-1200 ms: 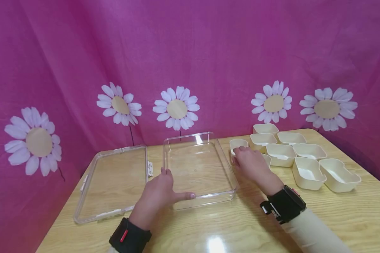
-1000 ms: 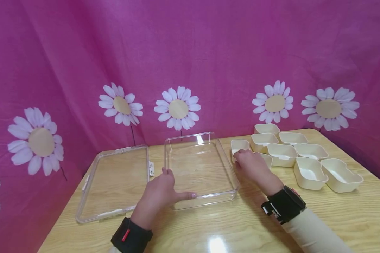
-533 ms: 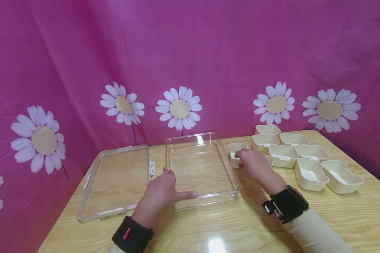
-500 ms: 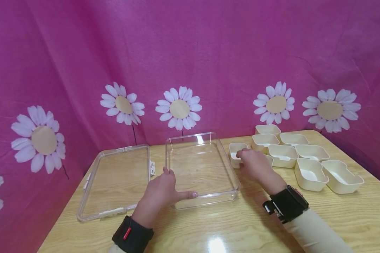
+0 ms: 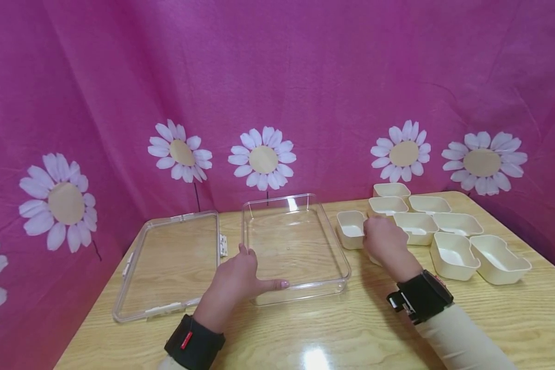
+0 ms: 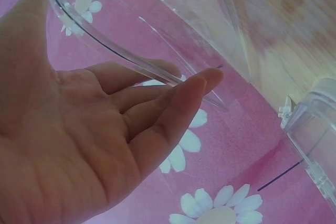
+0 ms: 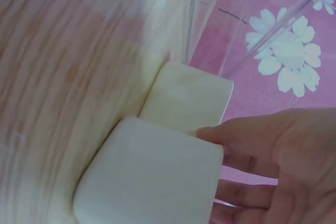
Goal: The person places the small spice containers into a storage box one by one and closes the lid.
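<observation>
In the head view my left hand (image 5: 236, 277) rests at the near left corner of a clear plastic box (image 5: 300, 294). Its thumb lies along the front rim, and its fingers extend loosely along the left side. My right hand (image 5: 387, 244) is at a small cream container (image 7: 152, 177), which it mostly covers in the head view. In the right wrist view, thumb and fingers lie on either side of that container's wall at one corner. Another cream container (image 5: 350, 239) stands just left of this hand, beside the clear box.
Several more cream containers (image 5: 453, 262) stand grouped on the right of the wooden table (image 5: 351, 339). A clear lid (image 5: 166, 267) with white clips lies left of the box. A pink curtain (image 5: 324, 103) with white flowers hangs behind the table.
The leftmost cream container has come nearer. My right hand has left it and moved right to the neighbouring container. My left hand keeps its place on the clear box.
</observation>
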